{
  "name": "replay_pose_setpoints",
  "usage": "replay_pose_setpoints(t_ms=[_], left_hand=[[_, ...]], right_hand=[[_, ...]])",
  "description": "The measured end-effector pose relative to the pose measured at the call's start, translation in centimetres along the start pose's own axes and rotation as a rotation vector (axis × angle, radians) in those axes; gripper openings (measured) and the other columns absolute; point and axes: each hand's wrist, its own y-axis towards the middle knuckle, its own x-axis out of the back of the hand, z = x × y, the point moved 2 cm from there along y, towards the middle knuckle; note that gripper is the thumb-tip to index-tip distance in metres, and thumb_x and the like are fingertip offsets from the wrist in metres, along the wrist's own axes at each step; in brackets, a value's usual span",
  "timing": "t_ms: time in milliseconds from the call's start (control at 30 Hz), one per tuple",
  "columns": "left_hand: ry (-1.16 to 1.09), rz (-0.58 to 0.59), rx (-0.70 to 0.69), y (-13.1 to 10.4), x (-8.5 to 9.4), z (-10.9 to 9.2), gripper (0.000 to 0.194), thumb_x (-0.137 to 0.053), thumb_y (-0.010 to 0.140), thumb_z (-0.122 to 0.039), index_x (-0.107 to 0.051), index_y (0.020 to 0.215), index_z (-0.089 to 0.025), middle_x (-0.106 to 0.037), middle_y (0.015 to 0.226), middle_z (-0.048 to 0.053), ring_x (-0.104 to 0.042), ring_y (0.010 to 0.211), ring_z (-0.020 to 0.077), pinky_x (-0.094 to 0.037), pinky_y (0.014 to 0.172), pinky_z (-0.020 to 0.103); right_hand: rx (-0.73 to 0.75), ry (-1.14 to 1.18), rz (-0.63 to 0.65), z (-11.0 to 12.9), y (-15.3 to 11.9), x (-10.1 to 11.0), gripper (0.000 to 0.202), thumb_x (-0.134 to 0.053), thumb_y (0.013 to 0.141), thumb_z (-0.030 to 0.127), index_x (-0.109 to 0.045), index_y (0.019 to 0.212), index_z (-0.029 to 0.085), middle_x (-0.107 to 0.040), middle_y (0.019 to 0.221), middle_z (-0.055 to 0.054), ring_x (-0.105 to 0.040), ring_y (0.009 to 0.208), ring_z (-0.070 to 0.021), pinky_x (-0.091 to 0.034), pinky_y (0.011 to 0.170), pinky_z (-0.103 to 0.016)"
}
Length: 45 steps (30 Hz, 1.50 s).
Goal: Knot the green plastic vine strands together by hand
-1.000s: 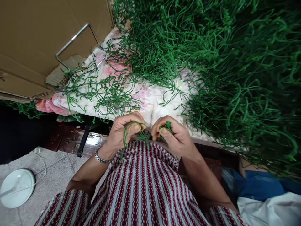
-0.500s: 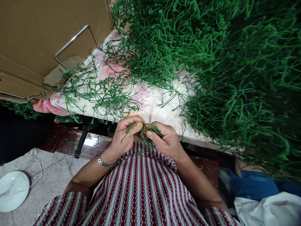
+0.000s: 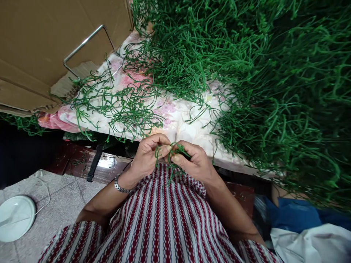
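My left hand [image 3: 153, 152] is closed, thumb and forefinger pinching a thin green stem [image 3: 157, 152] that looks like part of an artificial plant. Close beside it, my right hand [image 3: 192, 160] wraps round a small bunch of green stems [image 3: 173, 174], some dangling below the fingers. Both sets of fingertips nearly meet in front of my striped top, at the near edge of a flower-patterned cloth [image 3: 189, 126]. Where the stems join between the fingers is partly hidden.
A large heap of green stems [image 3: 197, 54] covers the back and right of the cloth. A looser cluster [image 3: 128, 111] lies at left, beside a cardboard box [image 3: 55, 36] and a bent metal rod [image 3: 83, 43]. A white round object [image 3: 16, 219] sits low at left.
My left fingertips have shifted slightly right, closer to the right hand, and the stem in them now hangs down more steeply. The right hand keeps its bunch.
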Motion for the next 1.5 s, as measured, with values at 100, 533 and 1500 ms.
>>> replay_pose_setpoints(t_ms=[100,533,1500], left_hand=[[0.032,0.007,-0.071,-0.1,-0.2,0.4,0.015,-0.065,0.072,-0.027,-0.057,0.066,-0.016,-0.047,0.06,-0.002,-0.044,0.055,0.0081,-0.035,0.052,0.02],[0.515,0.424,-0.035,0.1,0.4,-1.4,0.04,-0.05,0.083,-0.037,-0.036,0.052,-0.016,-0.032,0.049,-0.005,-0.032,0.045,0.0061,-0.023,0.043,0.021],[0.178,-0.079,-0.59,0.5,0.8,-1.3,0.024,-0.049,0.085,-0.023,-0.047,0.062,-0.016,-0.048,0.057,-0.001,-0.049,0.048,0.0092,-0.041,0.044,0.023]], right_hand=[[0.009,-0.117,-0.053,0.1,0.0,-0.1,0.025,-0.056,0.082,0.038,-0.051,0.074,0.015,-0.047,0.06,0.004,-0.04,0.054,-0.0066,-0.031,0.051,-0.019],[0.311,-0.424,0.053,1.3,-0.2,0.0,0.022,-0.047,0.088,0.027,-0.042,0.068,0.018,-0.039,0.059,0.004,-0.036,0.052,-0.0079,-0.028,0.05,-0.022],[0.255,0.572,-0.537,1.4,-0.8,1.8,0.015,-0.047,0.088,0.031,-0.052,0.078,0.02,-0.055,0.071,-0.001,-0.054,0.053,-0.0108,-0.05,0.047,-0.026]])
